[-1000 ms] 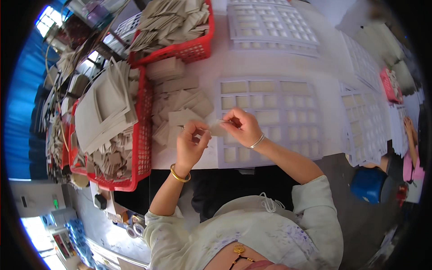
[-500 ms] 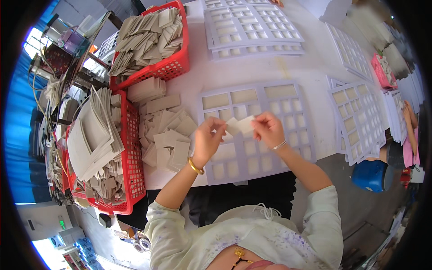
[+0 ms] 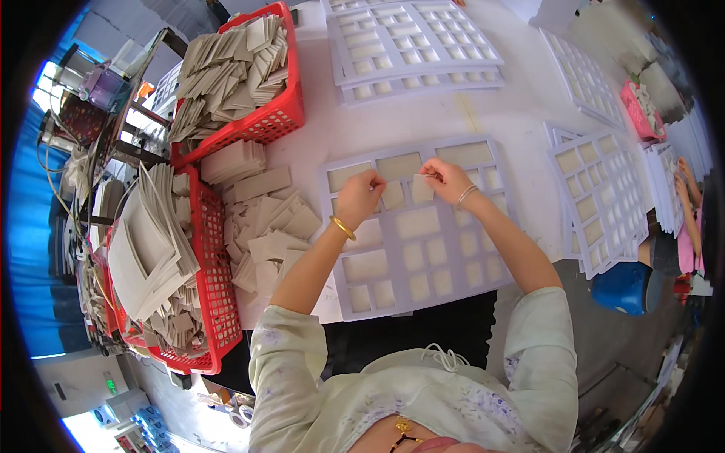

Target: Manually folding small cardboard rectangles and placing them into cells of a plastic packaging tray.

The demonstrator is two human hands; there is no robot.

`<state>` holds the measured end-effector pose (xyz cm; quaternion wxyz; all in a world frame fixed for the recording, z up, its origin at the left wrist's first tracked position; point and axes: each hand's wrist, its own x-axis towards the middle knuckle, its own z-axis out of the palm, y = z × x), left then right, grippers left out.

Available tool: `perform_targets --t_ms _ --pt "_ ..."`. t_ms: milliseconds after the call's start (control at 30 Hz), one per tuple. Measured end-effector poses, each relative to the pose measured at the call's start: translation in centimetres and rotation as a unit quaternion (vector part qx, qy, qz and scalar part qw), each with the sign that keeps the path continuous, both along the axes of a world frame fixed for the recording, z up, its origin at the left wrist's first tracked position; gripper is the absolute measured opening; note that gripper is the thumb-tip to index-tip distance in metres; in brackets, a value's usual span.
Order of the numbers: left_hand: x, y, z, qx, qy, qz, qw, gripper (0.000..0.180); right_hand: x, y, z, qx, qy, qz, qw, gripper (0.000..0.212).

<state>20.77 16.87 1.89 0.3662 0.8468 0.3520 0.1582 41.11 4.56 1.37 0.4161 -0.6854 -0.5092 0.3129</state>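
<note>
Small grey-white cards at a multi-opening white frame panel

- Right hand: your thumb and index finger pinch one card by its upper edge, over the panel's upper middle part.
- Left hand: your fingers are bunched, tips beside a second card in the neighbouring opening; whether they grip it, you cannot tell from this view.
- Panel: flat on the white table, directly before you.
- Loose card pile: left of the panel, with a card stack behind it.
- Red plastic baskets, two: the near one and the far one, both filled with card pieces, at your left.
- Stacked frame panels: beyond yours; further panels lie to the right.
</note>
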Motion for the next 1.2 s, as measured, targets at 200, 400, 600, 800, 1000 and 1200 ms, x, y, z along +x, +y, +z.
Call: perform_targets --t_ms 200,400,600,800,1000,1200 --pt "0.4 0.5 -0.5 0.026 0.018 -0.027 0.999 0.008 0.0 0.8 0.2 -0.054 -0.07 0.055 0.995 0.013" --pt "0.9 -0.6 0.6 0.164 0.042 -0.052 0.984 0.007 -0.6 1.0 -1.5 0.004 -0.109 0.044 0.993 0.014" --pt "0.0 -1.9 0.3 0.216 0.027 -0.057 0.974 0.007 -2.5 0.1 0.6 -0.04 -0.241 0.035 0.969 0.024" --pt "-1.5 -3.2 -0.4 0.298 0.027 -0.146 0.943 0.025 -3.1 -1.3 -0.1 0.034 -0.428 0.082 0.899 0.006" --pt "-3.1 -3.4 0.0 0.279 0.035 -0.16 0.946 0.029 -4.0 -2.3 -0.2 0.041 -0.463 0.065 0.883 0.007" --pt "-2.8 -2.3 0.7 0.345 0.149 -0.239 0.895 0.032 -4.8 -1.8 1.3 -0.067 -0.464 0.1 0.878 0.012"
